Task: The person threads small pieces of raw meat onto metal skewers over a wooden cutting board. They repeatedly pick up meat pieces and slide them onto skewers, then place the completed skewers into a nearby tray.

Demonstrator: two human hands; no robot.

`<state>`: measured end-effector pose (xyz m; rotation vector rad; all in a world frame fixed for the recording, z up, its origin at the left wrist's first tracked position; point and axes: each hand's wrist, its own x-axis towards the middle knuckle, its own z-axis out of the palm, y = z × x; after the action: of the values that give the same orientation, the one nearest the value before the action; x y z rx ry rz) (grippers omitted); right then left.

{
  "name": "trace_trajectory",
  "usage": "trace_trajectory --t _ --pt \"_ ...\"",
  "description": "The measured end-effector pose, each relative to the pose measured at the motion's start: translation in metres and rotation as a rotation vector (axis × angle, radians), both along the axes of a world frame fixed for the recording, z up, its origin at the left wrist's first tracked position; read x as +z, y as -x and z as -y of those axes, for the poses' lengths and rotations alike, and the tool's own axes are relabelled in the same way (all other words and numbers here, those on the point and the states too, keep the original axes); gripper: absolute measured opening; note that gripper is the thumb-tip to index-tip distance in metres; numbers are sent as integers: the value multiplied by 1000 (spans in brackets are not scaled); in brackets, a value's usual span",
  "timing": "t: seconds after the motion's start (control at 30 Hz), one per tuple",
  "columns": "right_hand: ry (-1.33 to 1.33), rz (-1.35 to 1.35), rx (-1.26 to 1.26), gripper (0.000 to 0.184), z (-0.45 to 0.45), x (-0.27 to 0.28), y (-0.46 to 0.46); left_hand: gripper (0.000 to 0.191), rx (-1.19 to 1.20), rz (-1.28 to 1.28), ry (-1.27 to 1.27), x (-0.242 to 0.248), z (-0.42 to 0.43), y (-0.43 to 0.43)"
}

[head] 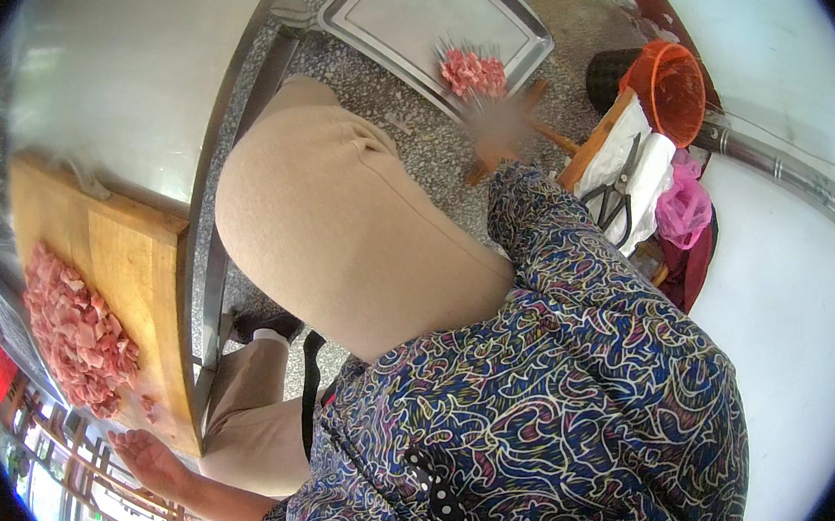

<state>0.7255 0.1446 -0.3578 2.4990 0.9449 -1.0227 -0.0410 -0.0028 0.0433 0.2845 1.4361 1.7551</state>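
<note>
At the lower left, my left hand (149, 461) is beside the near corner of a wooden cutting board (145, 287), its fingers apart and holding nothing. A heap of cut raw meat (81, 330) lies on the board, with a few small pieces apart from it. My right hand (499, 128), partly blurred, reaches to the near edge of a rectangular metal tray (438, 10). It grips a bundle of meat skewers (473, 74), whose thin tips point out over the tray. The exact finger grip is hidden by blur.
Right of my right arm are black-handled scissors (617, 185) on white material, a pink plastic bag (683, 205), an orange plastic basket (665, 93) and a metal tube (777, 162). A pale tabletop (121, 78) extends beyond the board. Clear plastic sheeting lies at the far left.
</note>
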Motion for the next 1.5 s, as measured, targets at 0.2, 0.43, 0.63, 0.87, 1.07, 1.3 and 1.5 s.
trace_trajectory --t 0.2,0.43,0.63,0.87,1.07,1.3,1.5 --pt "-43 105 80 90 33 -63 -14 41 -58 40 -9 -1 -7 5" --pt "-141 417 4 66 37 -91 2 39 -180 66 -75 -4 0 19" --pt "-58 116 257 67 32 -17 8 49 31 31 -91 -18 56 49" --pt "-899 -206 171 70 -84 -60 -37 41 166 -289 -23 -5 6 -13" --pt "-1243 -614 139 54 -191 194 115 30 179 -622 101 37 -57 24" --pt "-1320 -906 443 49 -168 416 323 49 29 -1282 609 -1 -172 171" --pt "-1345 -970 501 46 -141 407 385 86 -146 -1395 1311 -1 -260 214"
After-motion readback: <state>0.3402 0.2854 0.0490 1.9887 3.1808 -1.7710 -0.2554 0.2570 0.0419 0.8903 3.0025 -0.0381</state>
